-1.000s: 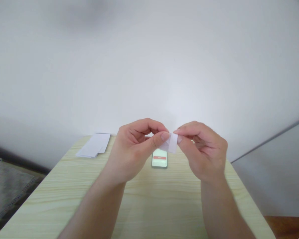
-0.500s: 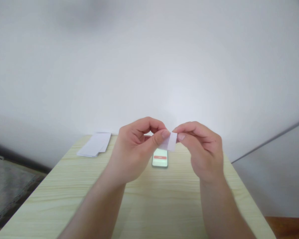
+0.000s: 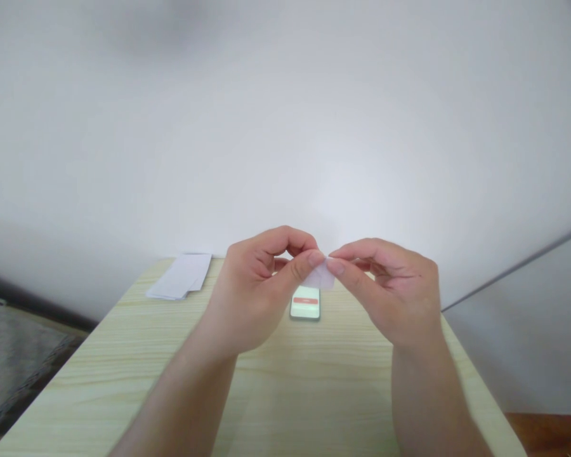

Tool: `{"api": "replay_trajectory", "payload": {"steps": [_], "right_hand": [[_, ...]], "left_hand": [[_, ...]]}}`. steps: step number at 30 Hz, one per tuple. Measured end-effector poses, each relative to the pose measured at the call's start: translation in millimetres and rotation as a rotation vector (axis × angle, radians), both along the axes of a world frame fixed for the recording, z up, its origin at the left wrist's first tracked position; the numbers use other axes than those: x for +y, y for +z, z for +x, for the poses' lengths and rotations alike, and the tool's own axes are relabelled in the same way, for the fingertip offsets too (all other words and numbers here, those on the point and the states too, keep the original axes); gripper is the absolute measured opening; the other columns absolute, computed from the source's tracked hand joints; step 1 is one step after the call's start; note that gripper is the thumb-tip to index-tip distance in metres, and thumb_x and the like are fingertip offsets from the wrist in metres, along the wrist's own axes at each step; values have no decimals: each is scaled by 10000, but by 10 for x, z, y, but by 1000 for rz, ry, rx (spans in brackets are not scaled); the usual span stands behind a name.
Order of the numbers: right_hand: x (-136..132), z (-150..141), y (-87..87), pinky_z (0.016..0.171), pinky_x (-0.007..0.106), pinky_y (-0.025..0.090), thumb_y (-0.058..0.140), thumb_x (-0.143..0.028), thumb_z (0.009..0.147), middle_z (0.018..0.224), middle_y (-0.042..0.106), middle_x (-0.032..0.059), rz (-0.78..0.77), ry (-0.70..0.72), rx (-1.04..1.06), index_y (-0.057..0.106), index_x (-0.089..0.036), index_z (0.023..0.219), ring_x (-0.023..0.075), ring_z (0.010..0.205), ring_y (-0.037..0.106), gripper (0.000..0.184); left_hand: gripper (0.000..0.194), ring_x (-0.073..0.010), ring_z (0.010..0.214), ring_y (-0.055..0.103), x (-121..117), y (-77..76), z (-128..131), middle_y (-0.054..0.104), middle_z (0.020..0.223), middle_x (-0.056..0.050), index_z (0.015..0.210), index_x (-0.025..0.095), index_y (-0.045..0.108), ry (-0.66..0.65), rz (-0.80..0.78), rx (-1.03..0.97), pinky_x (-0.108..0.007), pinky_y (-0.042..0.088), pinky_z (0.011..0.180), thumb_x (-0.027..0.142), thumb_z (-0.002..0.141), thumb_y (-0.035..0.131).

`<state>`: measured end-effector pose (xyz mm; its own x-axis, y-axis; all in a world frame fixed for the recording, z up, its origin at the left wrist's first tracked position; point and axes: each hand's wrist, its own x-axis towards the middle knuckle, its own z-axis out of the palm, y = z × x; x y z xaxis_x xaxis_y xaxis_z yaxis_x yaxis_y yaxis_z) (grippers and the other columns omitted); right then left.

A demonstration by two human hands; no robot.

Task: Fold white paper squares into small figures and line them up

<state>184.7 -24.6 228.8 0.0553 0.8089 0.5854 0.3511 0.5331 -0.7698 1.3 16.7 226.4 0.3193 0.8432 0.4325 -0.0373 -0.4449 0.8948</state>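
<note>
A person's left hand and right hand, thumbs and forefingers pinched together, grip a small piece of thin white paper above a pale wood-grain counter. Behind and below the paper, a smartphone with a lit pale screen and a red bar lies on the counter. Loosely stacked white paper sheets rest near the counter's far left corner, by a plain white wall.
</note>
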Motion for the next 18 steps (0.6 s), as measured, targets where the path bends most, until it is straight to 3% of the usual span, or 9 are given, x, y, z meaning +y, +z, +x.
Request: {"api": "replay_trajectory", "payload": {"steps": [11, 14, 18], "right_hand": [[-47, 8, -7, 652, 307, 522, 704, -277, 930, 828, 762, -4, 144, -124, -281, 756, -267, 892, 169, 717, 672, 66], [-39, -12, -12, 662, 311, 519, 673, -285, 946, 815, 734, 3, 117, -76, -243, 737, -259, 880, 169, 718, 647, 96], [-25, -24, -21, 614, 293, 509, 659, -308, 948, 764, 674, 5, 20, 30, -20, 702, -234, 864, 155, 669, 602, 120]], "left_hand": [[146, -141, 700, 564, -20, 31, -20, 666, 769, -28, 877, 187, 725, -1, 38, 60, -247, 443, 585, 330, 907, 718], [167, -141, 683, 560, -29, 37, -11, 666, 751, -31, 862, 184, 728, -6, 39, 49, -249, 444, 578, 343, 913, 710], [153, -150, 700, 595, -28, 32, 5, 696, 780, -41, 880, 185, 743, -26, 37, 9, -249, 470, 586, 338, 891, 737]]}}
